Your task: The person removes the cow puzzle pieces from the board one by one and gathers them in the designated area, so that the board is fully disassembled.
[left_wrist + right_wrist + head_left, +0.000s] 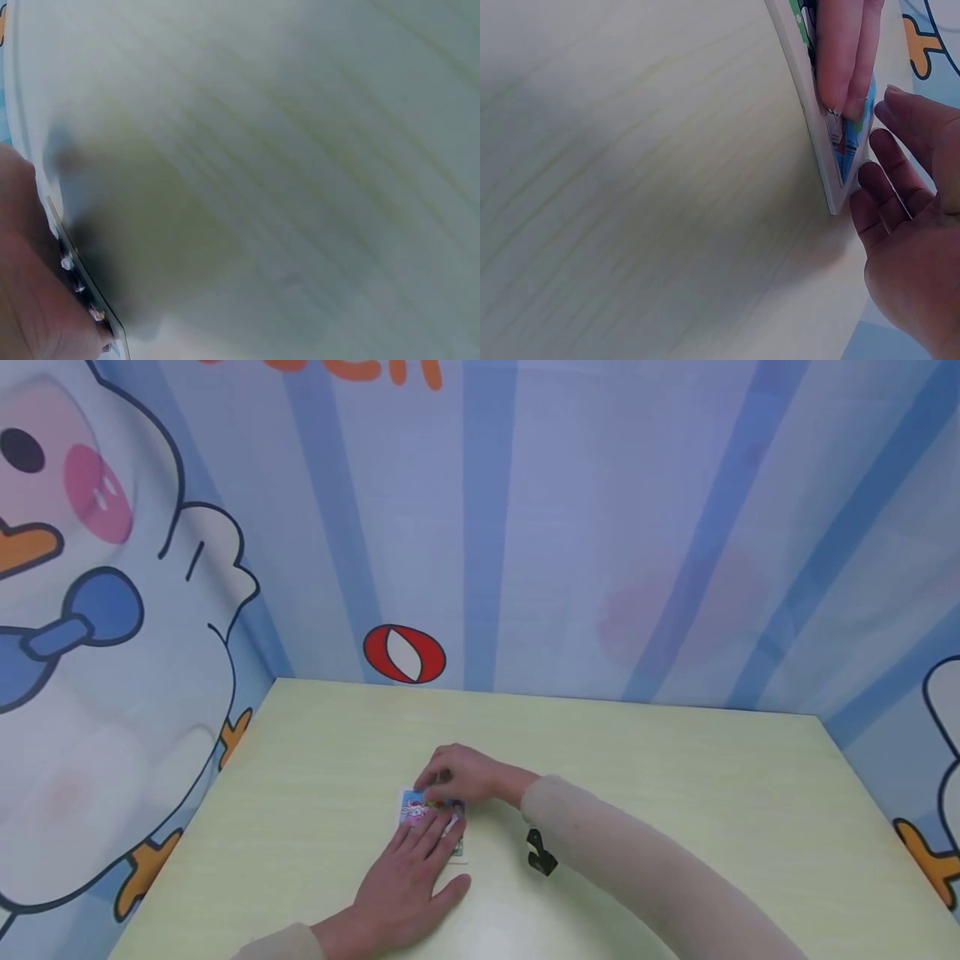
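In the head view, a small rectangular picture board (412, 802) lies on the table, printed in blue, pink and other colours with a white border. My left hand (408, 885) lies flat across it, fingers straight, thumb spread to the right. At the board's far edge is my right hand (465, 774), its fingers bent. From the right wrist, the board (821, 142) shows a thick white edge. The fingertips of my right hand (922, 217) meet that edge, while two fingers of the other hand press on the printed face. Whether the right hand pinches anything is hidden.
Pale, wood-grained table (675, 760) surrounds the board. Close to the right sleeve (637, 860) is a small black object (540, 853). A striped blue cloth (562, 527) with cartoon birds stands behind and at both sides.
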Demonstrator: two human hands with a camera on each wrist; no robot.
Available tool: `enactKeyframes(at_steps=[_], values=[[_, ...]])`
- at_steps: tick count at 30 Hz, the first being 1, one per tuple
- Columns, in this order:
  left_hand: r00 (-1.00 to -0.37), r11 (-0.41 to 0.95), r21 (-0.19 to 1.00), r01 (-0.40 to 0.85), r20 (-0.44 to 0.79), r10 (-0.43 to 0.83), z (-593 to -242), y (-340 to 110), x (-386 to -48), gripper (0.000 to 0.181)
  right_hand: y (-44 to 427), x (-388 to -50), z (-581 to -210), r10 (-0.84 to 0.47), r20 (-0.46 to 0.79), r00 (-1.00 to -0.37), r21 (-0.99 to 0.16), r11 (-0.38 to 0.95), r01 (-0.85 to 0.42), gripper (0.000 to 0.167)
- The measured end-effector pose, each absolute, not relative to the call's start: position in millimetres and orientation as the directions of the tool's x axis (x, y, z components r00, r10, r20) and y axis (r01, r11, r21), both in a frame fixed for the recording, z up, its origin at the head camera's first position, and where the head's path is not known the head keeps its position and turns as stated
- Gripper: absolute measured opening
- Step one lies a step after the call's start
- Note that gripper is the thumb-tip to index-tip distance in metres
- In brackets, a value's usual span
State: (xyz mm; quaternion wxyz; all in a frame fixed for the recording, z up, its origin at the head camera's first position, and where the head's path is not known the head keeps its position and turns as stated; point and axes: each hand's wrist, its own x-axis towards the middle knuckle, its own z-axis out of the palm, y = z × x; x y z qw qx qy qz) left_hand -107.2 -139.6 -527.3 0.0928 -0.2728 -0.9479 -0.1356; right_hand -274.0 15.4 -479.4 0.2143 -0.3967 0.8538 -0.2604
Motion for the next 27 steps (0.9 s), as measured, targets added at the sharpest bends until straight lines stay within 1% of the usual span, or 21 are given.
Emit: enactKeyframes(at_steps=[4,8,12,17,24,27], values=[[-0.835,0.819,0.198,0.539,0.251,0.489,-530.0,-139.2,-106.6,0.067,14.3,-273.3,-481.2,-0.789,-0.153,-0.595,-0.633,0.540,-0.555,0.024],[-0.831,0.831,0.146,0.537,0.265,0.490,-537.1,-140.0,-108.4,0.067,14.0,-272.1,-481.6,-0.781,-0.163,-0.602,-0.643,0.547,-0.536,0.025],[-0.823,0.833,0.119,0.541,0.278,0.495,-541.1,-140.8,-109.6,0.067,16.1,-271.2,-482.0,-0.774,-0.176,-0.608,-0.664,0.550,-0.507,0.026],[-0.827,0.830,0.132,0.542,0.258,0.499,-540.0,-141.1,-109.9,0.068,18.9,-270.3,-482.0,-0.774,-0.181,-0.607,-0.691,0.539,-0.482,0.026],[-0.831,0.834,0.129,0.537,0.252,0.496,-538.3,-141.7,-108.3,0.068,16.9,-272.5,-485.0,-0.786,-0.179,-0.592,-0.687,0.530,-0.496,0.025],[-0.834,0.831,0.145,0.537,0.238,0.498,-534.2,-141.3,-106.9,0.067,16.1,-272.0,-484.1,-0.787,-0.184,-0.589,-0.692,0.530,-0.491,0.026]])
